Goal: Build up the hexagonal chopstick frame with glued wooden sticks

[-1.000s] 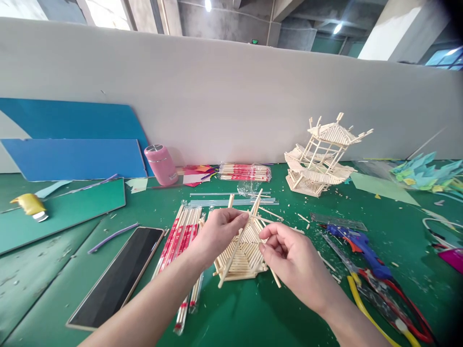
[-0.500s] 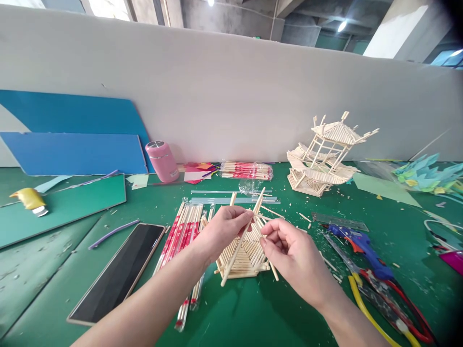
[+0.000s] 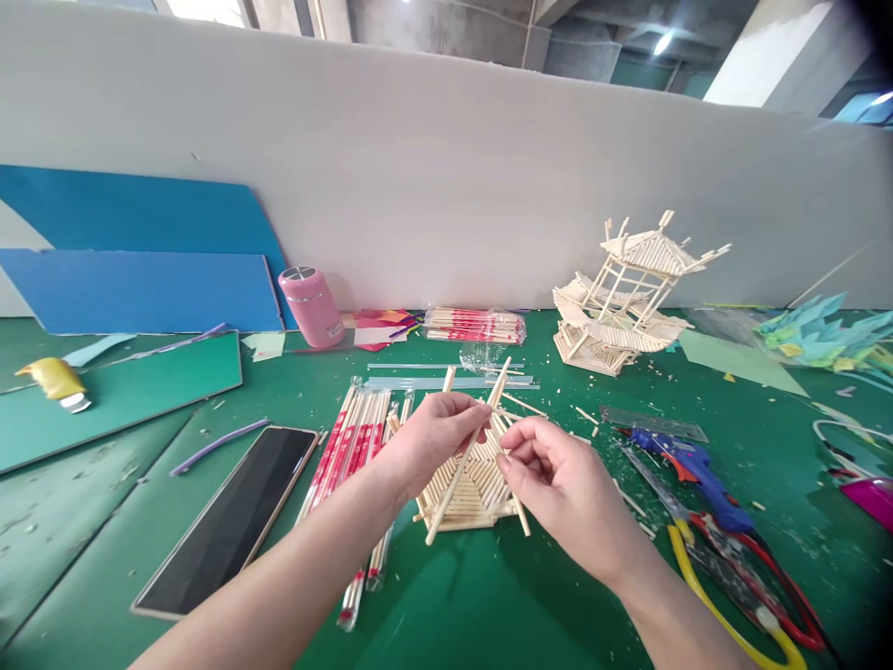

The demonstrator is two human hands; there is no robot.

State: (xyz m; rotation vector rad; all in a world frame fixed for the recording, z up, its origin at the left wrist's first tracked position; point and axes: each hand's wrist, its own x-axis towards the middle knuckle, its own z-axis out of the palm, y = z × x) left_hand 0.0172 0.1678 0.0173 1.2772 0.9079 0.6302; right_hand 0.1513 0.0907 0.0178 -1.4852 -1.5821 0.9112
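Observation:
A small hexagonal roof of bamboo sticks (image 3: 469, 488) lies on the green table (image 3: 488, 605) in front of me. My left hand (image 3: 433, 439) pinches a long stick (image 3: 453, 484) that runs slanting across the roof. My right hand (image 3: 558, 489) pinches another thin stick (image 3: 514, 507) at the roof's right side, fingers closed. Both hands meet over the roof's peak.
Wrapped chopsticks (image 3: 353, 451) lie left of the roof, a tablet (image 3: 230, 521) further left. A blue glue gun (image 3: 690, 470) and yellow-handled pliers (image 3: 726, 596) lie to the right. A finished stick pavilion (image 3: 624, 293), a chopstick pack (image 3: 474, 326) and a pink bottle (image 3: 305, 305) stand at the back.
Both hands and the sticks have shifted slightly upward and closer together over the roof; the view tilted a little.

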